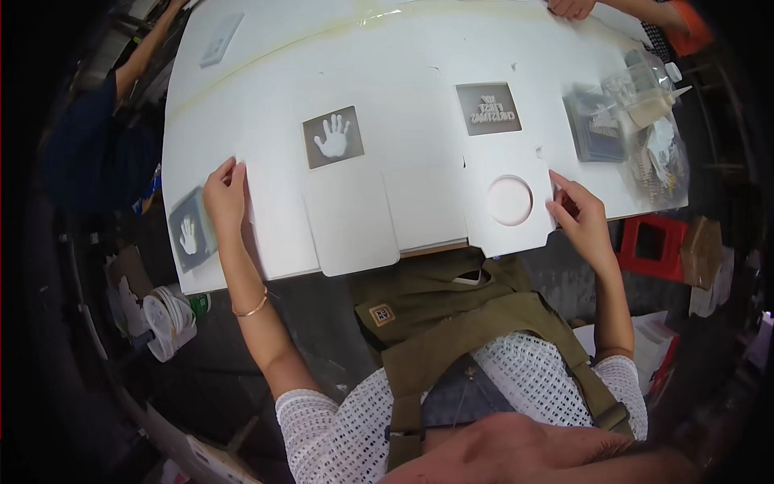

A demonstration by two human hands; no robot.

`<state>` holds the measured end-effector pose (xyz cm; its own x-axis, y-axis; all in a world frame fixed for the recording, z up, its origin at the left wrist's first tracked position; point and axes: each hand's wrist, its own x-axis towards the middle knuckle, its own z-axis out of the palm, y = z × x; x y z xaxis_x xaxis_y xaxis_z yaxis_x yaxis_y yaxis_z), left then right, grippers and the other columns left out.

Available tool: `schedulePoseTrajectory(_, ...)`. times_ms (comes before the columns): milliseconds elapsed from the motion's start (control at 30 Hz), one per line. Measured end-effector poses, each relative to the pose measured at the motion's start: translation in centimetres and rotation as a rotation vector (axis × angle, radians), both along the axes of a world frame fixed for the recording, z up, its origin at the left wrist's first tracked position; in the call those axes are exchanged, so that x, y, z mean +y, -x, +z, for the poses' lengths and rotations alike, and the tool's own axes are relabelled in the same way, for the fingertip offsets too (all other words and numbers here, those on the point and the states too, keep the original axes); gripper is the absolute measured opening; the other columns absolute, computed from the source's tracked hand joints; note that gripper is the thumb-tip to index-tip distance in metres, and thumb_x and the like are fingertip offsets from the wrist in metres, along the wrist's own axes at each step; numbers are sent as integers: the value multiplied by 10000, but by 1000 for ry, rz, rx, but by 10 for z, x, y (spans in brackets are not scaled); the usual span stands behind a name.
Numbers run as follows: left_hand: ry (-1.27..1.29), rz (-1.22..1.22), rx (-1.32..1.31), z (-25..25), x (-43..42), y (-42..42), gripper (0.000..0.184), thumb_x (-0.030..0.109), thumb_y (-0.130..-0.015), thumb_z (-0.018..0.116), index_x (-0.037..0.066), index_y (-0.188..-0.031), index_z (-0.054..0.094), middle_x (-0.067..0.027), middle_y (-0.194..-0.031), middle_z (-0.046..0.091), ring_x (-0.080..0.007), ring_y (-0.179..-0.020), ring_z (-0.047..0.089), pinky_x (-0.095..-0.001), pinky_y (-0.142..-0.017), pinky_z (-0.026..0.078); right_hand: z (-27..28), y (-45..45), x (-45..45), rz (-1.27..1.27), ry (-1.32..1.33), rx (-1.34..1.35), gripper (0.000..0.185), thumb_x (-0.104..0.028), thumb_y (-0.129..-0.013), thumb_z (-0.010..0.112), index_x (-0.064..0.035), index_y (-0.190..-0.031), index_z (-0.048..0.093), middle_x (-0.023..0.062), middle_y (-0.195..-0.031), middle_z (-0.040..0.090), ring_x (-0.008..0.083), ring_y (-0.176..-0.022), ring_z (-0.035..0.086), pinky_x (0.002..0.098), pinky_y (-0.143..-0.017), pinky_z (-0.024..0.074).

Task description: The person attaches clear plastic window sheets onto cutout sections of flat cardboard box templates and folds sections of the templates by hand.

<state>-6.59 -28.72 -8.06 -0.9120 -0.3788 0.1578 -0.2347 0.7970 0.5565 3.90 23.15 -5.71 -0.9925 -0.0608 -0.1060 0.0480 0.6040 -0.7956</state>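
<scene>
Right hand (582,216), grip unclear, touches the holed card (516,237); lettered plate (490,109) beyond it seems placed, stacked plates (595,125) right of it seem unused.

A flat white card (484,230) has a round opening. Just beyond this card lies a dark grey square with pale lettering (489,109); left of it, a plain white panel (355,222); farther left and beyond, a grey square bearing a white handprint (333,137), lying flat.
</scene>
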Motion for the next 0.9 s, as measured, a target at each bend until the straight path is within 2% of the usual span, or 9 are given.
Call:
schedulePoseTrajectory(67, -3, 76, -98, 5, 1, -2, 330, 243, -841, 631, 22, -1083, 665, -147, -968, 681, -228, -869, 653, -315, -781, 496, 4, 0, -4, 52, -171, 103, 450, 4, -824, 611, -14, -1266, 527, 44, -725, 503, 103, -606, 473, 235, -571, 418)
schedulePoseTrajectory(167, 10, -14, -63, -2, -6, -4, 310, 239, -842, 632, 23, -1060, 676, -145, -928, 688, -218, -832, 656, -309, -763, 498, 8, 0, -5, 65, -227, 96, 443, -11, -825, 617, -26, -1259, 530, 76, -732, 506, 139, -614, 482, 257, -596, 428)
schedulePoseTrajectory(267, -43, 25, -106, 0, -6, -1, 304, 233, -843, 637, 15, -1052, 676, -133, -903, 690, -188, -790, 648, -292, -734, 496, 22, 9, 6, 162, -298, 79, 407, -14, -822, 619, -37, -1224, 563, 85, -737, 520, 148, -623, 489, 257, -602, 430)
schedulePoseTrajectory(367, -105, 23, -92, -2, -8, -3, 296, 221, -843, 643, 9, -1047, 676, -116, -868, 690, -155, -757, 630, -273, -707, 489, 37, 22, 30, 120, -259, 65, 345, -8, -823, 613, -38, -1167, 606, 74, -749, 546, 136, -637, 492, 256, -607, 432)
schedulePoseTrajectory(500, -128, 5, -66, -6, -9, -6, 289, 194, -845, 646, -1, -1058, 667, -88, -844, 679, -130, -727, 594, -255, -683, 475, 42, 49, 80, -329, -213, 195, 249, -77, -870, 609, -60, -1113, 657, 42, -773, 585, 76, -625, 493, 225, -591, 421)
schedulePoseTrajectory(633, -122, -9, -67, -4, -7, -6, 284, 183, -853, 639, -2, -1067, 662, -75, -849, 669, -121, -729, 576, -249, -681, 467, 24, 76, 135, -403, -440, 271, 237, -129, -881, 614, -58, -1102, 660, 41, -789, 600, 75, -627, 493, 221, -587, 417)
schedulePoseTrajectory(733, -101, -33, -22, -4, -3, -8, 286, 182, -859, 636, -3, -1076, 657, -78, -863, 655, -132, -743, 575, -256, -691, 464, 10, 95, 150, -402, -488, 283, 275, -203, -861, 649, -67, -1100, 663, 44, -756, 618, 74, -640, 498, 220, -601, 423)
schedulePoseTrajectory(867, 105, -68, -1, 16, 25, -14, 338, 136, -868, 621, 35, -1190, 601, -69, -996, 623, -131, -783, 557, -246, -659, 455, -1, 117, 155, -381, -435, 158, 268, -190, -850, 664, -24, -1061, 666, 32, -753, 622, 77, -644, 503, 216, -607, 426)
schedulePoseTrajectory(900, 194, -50, 33, 23, 34, -16, 363, 126, -870, 615, 56, -1225, 582, -77, -1062, 607, -140, -809, 562, -246, -664, 459, -5, 124, 162, -374, -277, 122, 234, -178, -842, 673, -7, -1003, 668, 15, -747, 615, 68, -638, 497, 209, -597, 414)
